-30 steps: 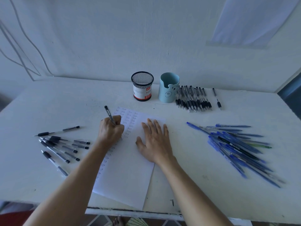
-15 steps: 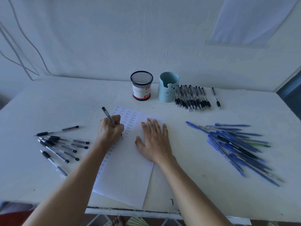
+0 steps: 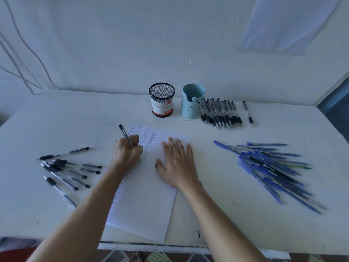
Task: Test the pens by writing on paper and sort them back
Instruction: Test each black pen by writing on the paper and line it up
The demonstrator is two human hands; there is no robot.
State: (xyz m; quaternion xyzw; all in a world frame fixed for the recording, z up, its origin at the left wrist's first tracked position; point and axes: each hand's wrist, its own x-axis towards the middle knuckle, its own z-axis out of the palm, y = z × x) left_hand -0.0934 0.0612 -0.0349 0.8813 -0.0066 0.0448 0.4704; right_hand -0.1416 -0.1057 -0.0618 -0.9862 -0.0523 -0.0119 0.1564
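One black pen (image 3: 125, 135) is gripped in the curled left hand (image 3: 127, 154), writing on the paper (image 3: 145, 205) by the tabletop's (image 3: 226, 214) near edge. The right hand (image 3: 177, 165) lies flat, pinning the sheet. Risk: the writing hand dragging across fresh ink would smear it. The mesh cup (image 3: 161, 100) and blue cup (image 3: 192, 101), at the far edge, show no pens above their rims.
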